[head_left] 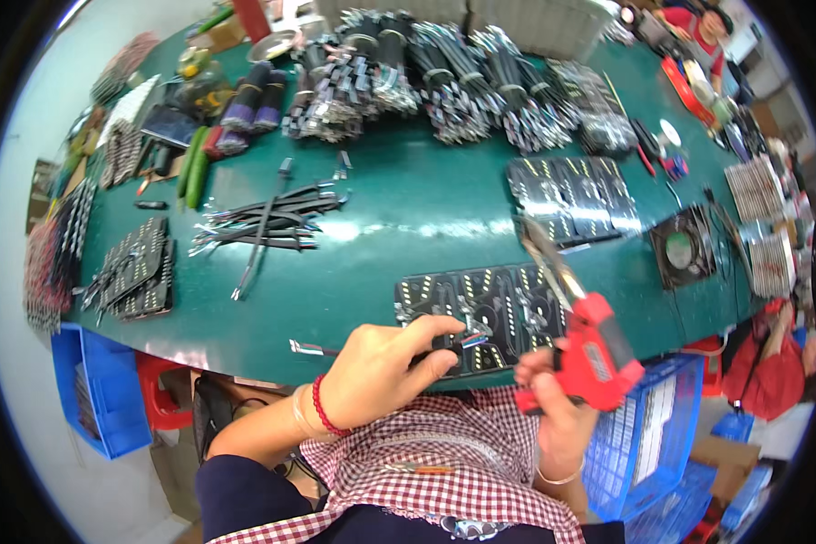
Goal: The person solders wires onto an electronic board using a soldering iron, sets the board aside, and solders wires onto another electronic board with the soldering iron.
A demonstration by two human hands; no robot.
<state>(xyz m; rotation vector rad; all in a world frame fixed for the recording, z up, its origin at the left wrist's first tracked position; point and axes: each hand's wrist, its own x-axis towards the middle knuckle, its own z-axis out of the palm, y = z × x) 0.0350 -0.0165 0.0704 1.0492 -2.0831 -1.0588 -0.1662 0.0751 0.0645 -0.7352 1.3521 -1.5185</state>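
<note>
From the head view, a thin wire (467, 340) with coloured strands is pinched between thumb and forefinger of the left hand (381, 372), right over the black circuit board (480, 313) lying at the near edge of the green table (408, 218). A red soldering gun (594, 349) is gripped in the closed right hand (553, 403), its tip raised above the board's right end. Loose black cables (263, 227) are seen left of centre.

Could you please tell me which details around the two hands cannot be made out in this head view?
- Soldering gun tip: motion-blurred, so any contact with the black circuit panel is unclear.
- Wire ends under the left hand: hidden by its fingers.
- Right hand grip: partly covered by the gun's red body.
- Panel components: too small.
</note>
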